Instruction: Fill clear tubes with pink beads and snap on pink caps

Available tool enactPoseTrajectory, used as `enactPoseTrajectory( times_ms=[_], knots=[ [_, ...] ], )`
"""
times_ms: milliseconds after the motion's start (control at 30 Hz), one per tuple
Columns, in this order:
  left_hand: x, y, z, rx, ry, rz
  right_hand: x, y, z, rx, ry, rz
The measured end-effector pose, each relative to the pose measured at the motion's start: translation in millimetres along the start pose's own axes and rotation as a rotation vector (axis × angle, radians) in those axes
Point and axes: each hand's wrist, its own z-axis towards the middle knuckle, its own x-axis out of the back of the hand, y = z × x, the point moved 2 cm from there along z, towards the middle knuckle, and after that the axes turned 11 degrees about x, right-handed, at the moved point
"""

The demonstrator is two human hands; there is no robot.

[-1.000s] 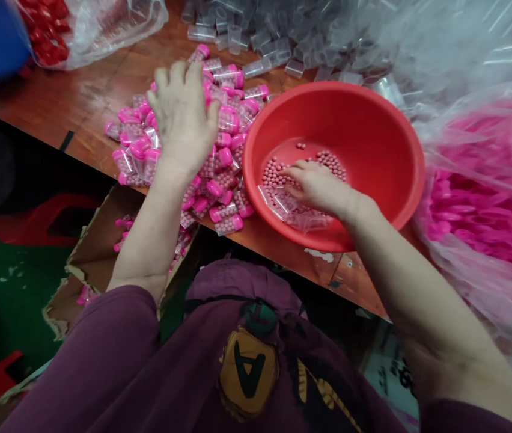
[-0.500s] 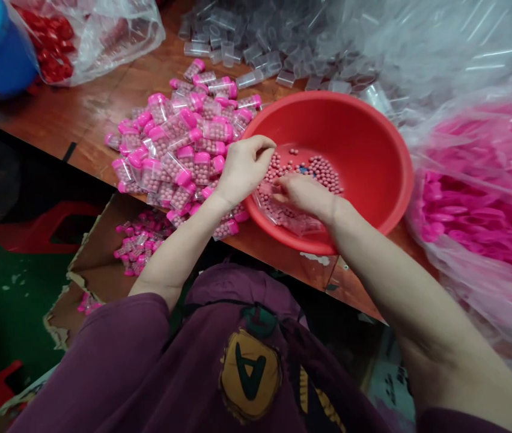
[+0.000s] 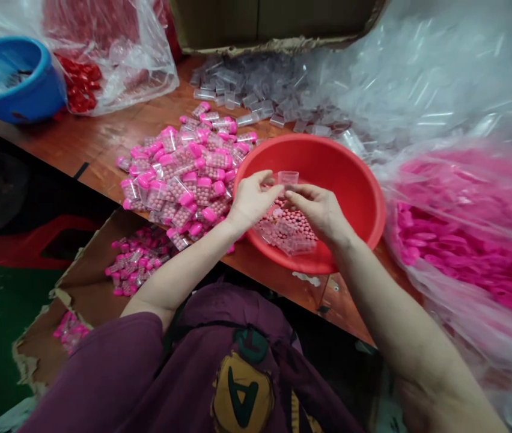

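Note:
My left hand and my right hand meet above the red basin. A small clear plastic container, open end up, stands between their fingertips. Both hands are closed in a pinch at its lower part. Below them in the basin lie pink beads and several other clear containers near the front wall. Left of the basin is a heap of filled clear bottles with pink caps.
Clear empty containers are piled behind the basin. On the right a plastic bag holds pink caps. A blue basin and a bag of red caps are far left. Below the table edge, a cardboard box holds filled bottles.
My right hand has risen from the beads to meet my left hand, and a clear container now shows between them. The view has tilted up, revealing a cardboard box at the back.

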Motion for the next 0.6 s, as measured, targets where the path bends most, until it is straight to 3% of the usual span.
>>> enactPoseTrajectory(
  times_ms=[167,267,367,500,600],
  knots=[
    [-25.8,12,-17,-0.116,-0.039,0.079,-12,-9,-18,0.161,0.179,-0.268],
    [-27.7,18,-16,-0.194,-0.046,0.160,-7,-14,-25,0.257,0.120,-0.411],
    [-21.0,23,3,-0.307,-0.063,0.376,19,-11,-35,0.360,0.075,-0.533],
    [-16.3,20,45,-0.441,-0.077,0.894,65,8,-56,0.379,0.312,-0.727],
    [-26.9,5,69,-0.452,-0.184,1.043,76,19,-70,0.314,0.359,-0.727]
  ],
)
